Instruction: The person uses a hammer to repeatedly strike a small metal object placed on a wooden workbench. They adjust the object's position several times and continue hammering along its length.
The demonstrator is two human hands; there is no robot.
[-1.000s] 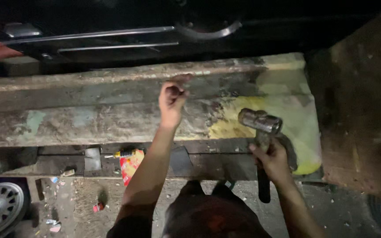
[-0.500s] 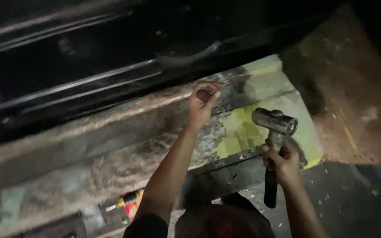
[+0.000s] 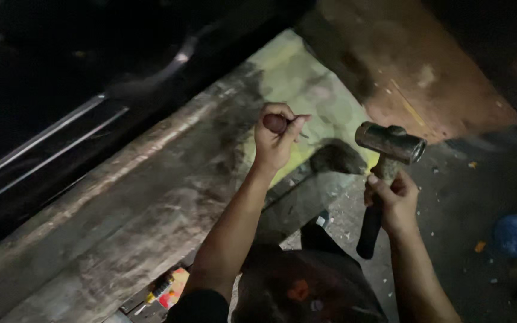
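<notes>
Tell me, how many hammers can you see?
1. The hammer is in the right hand, head up, beside the worn metal panel. The left hand holds a small dark-handled tool. The dark edges may hide more.

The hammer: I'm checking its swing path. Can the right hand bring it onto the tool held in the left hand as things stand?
Probably yes. The right hand holds the hammer raised beside the left hand, which grips a small round-handled tool against the worn panel. Nothing shows between them.

Left hand (image 3: 275, 139) fisted, arm outstretched — right hand (image 3: 394, 200) clenched, wrist raised.
</notes>
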